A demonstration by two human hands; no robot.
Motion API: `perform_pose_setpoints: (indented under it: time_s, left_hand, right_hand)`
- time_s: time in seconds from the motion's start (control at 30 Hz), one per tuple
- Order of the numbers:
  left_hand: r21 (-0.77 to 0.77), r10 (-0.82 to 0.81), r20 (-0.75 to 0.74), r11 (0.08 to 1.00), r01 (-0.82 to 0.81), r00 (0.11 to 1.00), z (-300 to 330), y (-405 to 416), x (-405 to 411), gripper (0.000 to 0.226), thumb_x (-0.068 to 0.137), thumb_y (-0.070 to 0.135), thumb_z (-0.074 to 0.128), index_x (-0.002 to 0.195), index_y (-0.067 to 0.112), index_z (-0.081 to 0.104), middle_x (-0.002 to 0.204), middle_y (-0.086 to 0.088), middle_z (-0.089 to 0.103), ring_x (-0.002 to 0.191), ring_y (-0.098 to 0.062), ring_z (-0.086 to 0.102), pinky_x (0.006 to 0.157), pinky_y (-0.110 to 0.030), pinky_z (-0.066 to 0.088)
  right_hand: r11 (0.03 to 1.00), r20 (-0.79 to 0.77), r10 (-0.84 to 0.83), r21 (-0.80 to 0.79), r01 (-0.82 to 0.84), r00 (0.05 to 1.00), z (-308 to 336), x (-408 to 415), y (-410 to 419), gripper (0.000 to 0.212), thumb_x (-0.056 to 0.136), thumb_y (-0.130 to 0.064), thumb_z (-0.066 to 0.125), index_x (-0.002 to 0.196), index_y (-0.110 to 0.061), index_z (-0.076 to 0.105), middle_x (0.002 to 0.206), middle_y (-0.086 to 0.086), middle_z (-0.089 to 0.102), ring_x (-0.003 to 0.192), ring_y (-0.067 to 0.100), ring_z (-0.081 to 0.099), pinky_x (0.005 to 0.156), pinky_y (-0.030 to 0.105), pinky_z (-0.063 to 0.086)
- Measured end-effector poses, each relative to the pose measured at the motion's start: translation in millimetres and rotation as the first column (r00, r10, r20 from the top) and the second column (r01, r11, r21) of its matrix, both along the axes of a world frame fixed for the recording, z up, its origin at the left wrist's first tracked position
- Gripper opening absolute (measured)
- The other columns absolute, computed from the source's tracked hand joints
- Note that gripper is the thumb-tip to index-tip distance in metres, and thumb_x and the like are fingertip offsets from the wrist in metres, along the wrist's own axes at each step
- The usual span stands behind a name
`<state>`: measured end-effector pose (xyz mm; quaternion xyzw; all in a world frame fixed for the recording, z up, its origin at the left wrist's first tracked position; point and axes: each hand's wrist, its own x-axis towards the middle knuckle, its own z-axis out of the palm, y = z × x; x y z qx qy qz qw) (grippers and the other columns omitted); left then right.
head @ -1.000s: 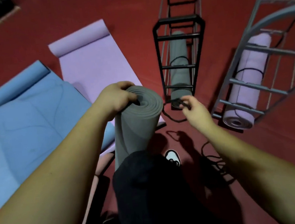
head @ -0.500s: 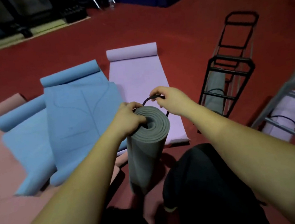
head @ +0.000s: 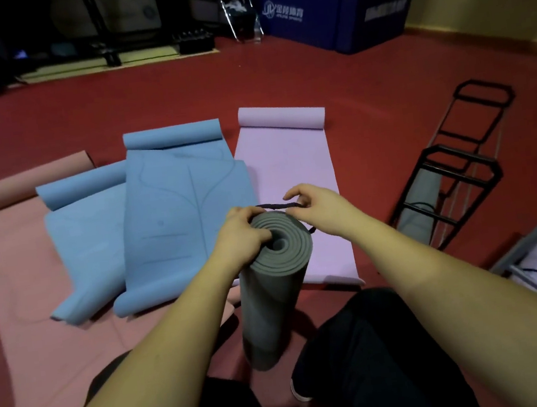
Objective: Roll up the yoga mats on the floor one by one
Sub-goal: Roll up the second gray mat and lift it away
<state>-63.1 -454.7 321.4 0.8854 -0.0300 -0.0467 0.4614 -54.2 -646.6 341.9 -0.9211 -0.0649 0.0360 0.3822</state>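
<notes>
While the left hand grips the top rim of the upright grey foam rolled mat between the knees, the right hand pinches the black elastic loop; stretch it evenly over the end so the coil stays tight.

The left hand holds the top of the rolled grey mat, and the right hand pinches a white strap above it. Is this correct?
Not quite: the strap is black, not white, as the head view shows. The left hand does hold the rolled grey mat at its top, and the right hand pinches the strap.
</notes>
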Motion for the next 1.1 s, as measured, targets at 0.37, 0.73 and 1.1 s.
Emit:
perform_pose_setpoints:
  time_s: [0.37,0.73,1.1]
  left_hand:
    - [-0.006,0.196,0.039,0.981,-0.196,0.980,-3,12,1,0.037,0.078,0.005,0.069,0.114,0.012,0.064,0.114,-0.002,0.041,0.093,-0.022,0.054,0.078,-0.022,0.036]
    - [-0.230,0.297,0.057,0.933,-0.277,0.953,-12,9,-3,0.034,0.084,0.032,0.076,0.094,0.014,0.049,0.100,-0.006,0.049,0.077,-0.015,0.050,0.063,-0.024,0.036]
    - [-0.515,0.405,-0.069,0.769,-0.380,0.912,-54,19,-37,0.026,0.105,0.040,0.039,0.102,0.028,0.062,0.097,0.010,0.067,0.100,-0.018,0.063,0.086,-0.038,0.053]
  right_hand:
    - [0.994,0.070,-0.021,0.104,0.014,0.997,-7,-80,50,0.009,0.090,-0.024,0.066,0.085,-0.027,0.059,0.067,-0.013,0.057,0.061,0.000,0.050,0.064,0.021,0.041]
    - [0.976,0.361,-0.185,-0.043,0.214,0.914,-59,-111,69,0.024,0.084,-0.026,0.070,0.103,-0.015,0.062,0.075,-0.016,0.048,0.077,0.013,0.054,0.086,0.026,0.022]
    - [0.956,0.492,-0.191,-0.104,0.275,0.850,-77,-104,63,0.014,0.085,-0.033,0.058,0.078,-0.023,0.052,0.074,-0.015,0.045,0.069,0.017,0.051,0.075,0.028,0.020]
